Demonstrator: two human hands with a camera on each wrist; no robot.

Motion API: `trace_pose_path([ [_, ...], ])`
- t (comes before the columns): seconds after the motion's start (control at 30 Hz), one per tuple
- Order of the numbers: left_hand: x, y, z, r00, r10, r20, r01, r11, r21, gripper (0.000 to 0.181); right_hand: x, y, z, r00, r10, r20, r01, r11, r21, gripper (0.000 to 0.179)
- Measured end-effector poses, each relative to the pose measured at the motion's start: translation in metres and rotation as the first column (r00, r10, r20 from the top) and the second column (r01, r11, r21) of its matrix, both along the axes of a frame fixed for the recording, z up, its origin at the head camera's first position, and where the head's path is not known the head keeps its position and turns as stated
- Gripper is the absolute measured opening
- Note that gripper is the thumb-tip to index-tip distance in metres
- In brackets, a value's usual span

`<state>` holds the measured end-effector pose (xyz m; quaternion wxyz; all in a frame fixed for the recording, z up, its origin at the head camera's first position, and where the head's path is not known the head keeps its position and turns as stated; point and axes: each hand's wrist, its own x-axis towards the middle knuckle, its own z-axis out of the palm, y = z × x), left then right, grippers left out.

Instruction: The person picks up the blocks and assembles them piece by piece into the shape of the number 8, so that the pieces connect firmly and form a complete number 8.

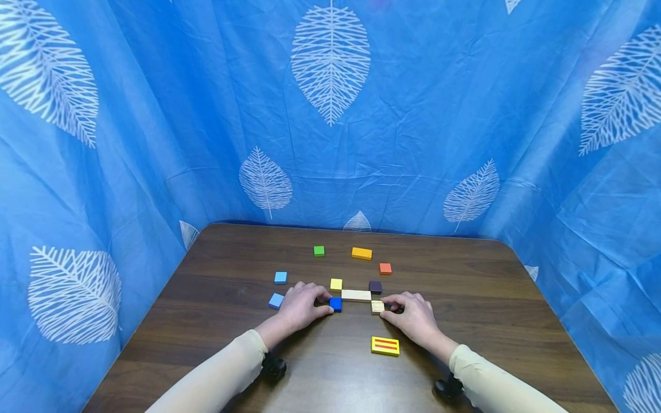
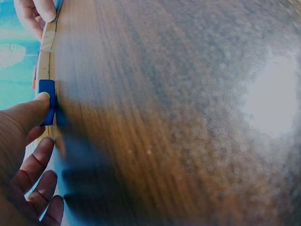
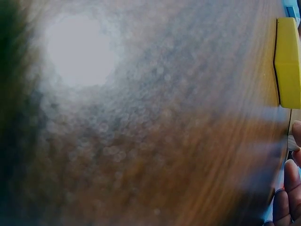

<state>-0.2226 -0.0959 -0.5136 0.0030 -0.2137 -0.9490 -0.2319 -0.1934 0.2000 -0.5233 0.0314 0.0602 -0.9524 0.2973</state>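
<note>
With thumb and fingertips my left hand (image 1: 300, 305) pinches a dark blue block (image 1: 335, 304); the left wrist view shows the thumb on the near face of this blue block (image 2: 47, 87). Across from it, my right hand (image 1: 415, 317) pinches a small square block of striped pale wood (image 1: 377, 307). Between the two lies a long cream block (image 1: 356, 295), its ends close to both. Behind it sit a yellow block (image 1: 336, 284) on the left and a dark purple block (image 1: 375, 287) on the right. The right wrist view catches only some fingertips (image 3: 291, 176) at its edge.
Nearer me lies a yellow block with red stripes (image 1: 385, 346). Two light blue blocks (image 1: 280, 278) are left, one close beside the left hand. Farther back are green (image 1: 319, 251), orange (image 1: 361, 253) and red-orange (image 1: 385, 268) blocks. A blue curtain (image 1: 403, 143) surrounds the brown table (image 1: 217, 269).
</note>
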Motion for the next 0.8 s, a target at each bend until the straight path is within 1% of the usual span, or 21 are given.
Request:
trace_pose_path([
  [0.27,-0.0006,0.0002,0.0007,1.0,0.008,0.014,-0.008,1.0,0.003,0.027,0.0002,-0.0003,0.0002,1.0,0.0,-0.002,0.0,1.0,-0.005,0.026],
  [0.8,0.0002,0.0003,0.0004,1.0,0.013,0.019,-0.013,1.0,0.004,0.027,0.0005,0.0001,0.0,1.0,0.002,0.001,-0.002,1.0,-0.001,0.025],
])
